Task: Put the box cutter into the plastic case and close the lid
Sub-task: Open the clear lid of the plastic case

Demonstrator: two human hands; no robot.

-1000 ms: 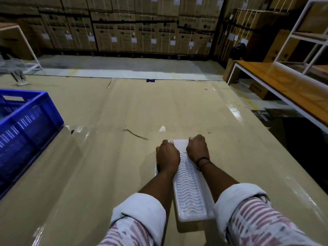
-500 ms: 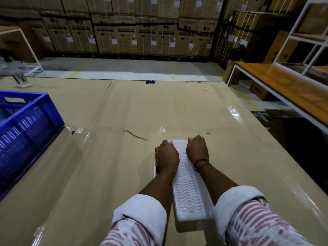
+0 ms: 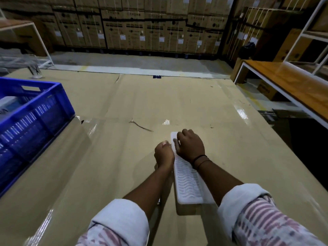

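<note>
A long white translucent plastic case [image 3: 188,181] with a wavy ribbed lid lies flat on the cardboard-covered table [image 3: 110,157], lid down, running away from me. My right hand [image 3: 190,146] rests on its far end, fingers curled over the lid. My left hand [image 3: 164,153] sits just left of the case against its edge, curled into a fist with nothing visible in it. The box cutter does not show anywhere; the ribbed lid hides the inside of the case.
A blue plastic crate [image 3: 30,114] stands at the table's left edge. A wooden bench with a white frame [image 3: 291,86] and a white rack lie to the right. Stacked cardboard cartons [image 3: 142,29] line the back wall. A thin scrap [image 3: 140,126] lies beyond the case.
My left hand has slid off the lid to the case's left side. My right hand has shifted left onto the middle of the far end.
</note>
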